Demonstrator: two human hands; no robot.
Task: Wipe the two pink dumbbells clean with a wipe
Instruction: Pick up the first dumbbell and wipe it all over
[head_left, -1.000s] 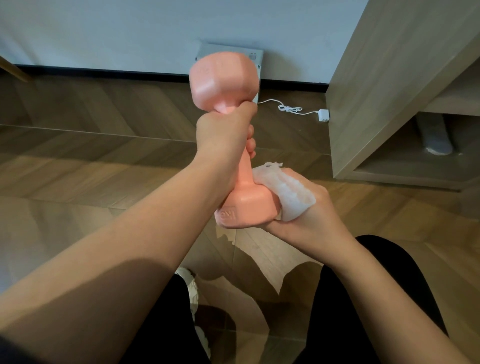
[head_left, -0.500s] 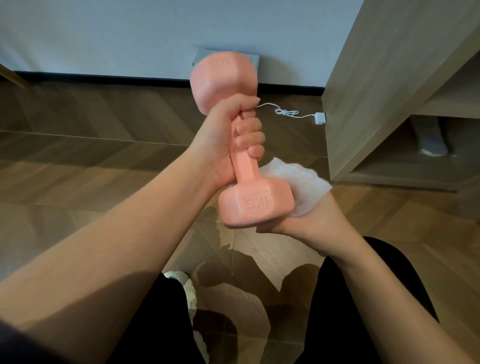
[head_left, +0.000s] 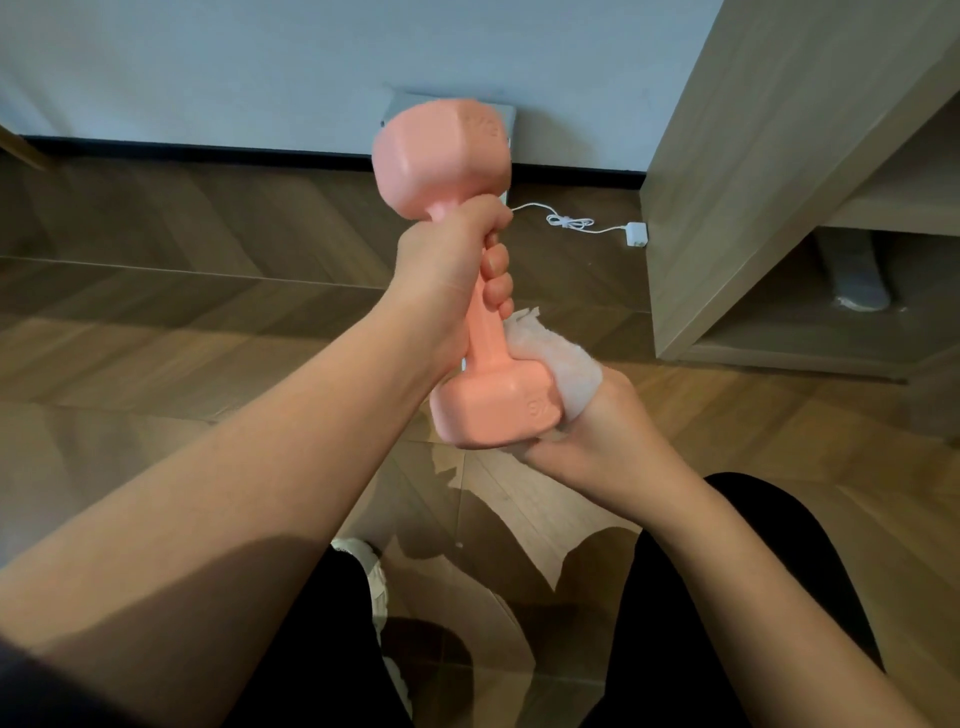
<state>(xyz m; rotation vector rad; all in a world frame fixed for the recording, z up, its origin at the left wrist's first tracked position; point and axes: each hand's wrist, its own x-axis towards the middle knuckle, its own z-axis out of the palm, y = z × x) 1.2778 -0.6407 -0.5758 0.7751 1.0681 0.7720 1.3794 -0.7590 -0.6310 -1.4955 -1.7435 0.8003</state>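
Now the wood floor (head_left: 156, 332) fills most of the view, with the wall and its dark skirting at twelve o'clock and a wooden cabinet (head_left: 779, 171) at two o'clock; a white cable with its plug (head_left: 576, 224) lies on the floor just left of the cabinet's foot.

At the centre, the pink dumbbell (head_left: 483, 332) is held nearly upright in the air above the person's knees, its upper head at twelve o'clock and its lower head at about five o'clock from the handle. Half a second ago a flat face of the lower head, with its moulded marking, was turned squarely to the camera; that face has since rolled round toward the right, so the dumbbell has been twisted on its axis.

The left hand (head_left: 447, 265) is closed firmly round the upper handle. The right hand (head_left: 592, 431) is cupped and closed on the wipe (head_left: 561, 364), pressing it against the three-o'clock side of the lower head and up toward the handle.

I judge this as wiping by rotation, each turn bringing a new face onto the wipe. Only one dumbbell is in view; the second is out of frame, so the task looks well short of done.
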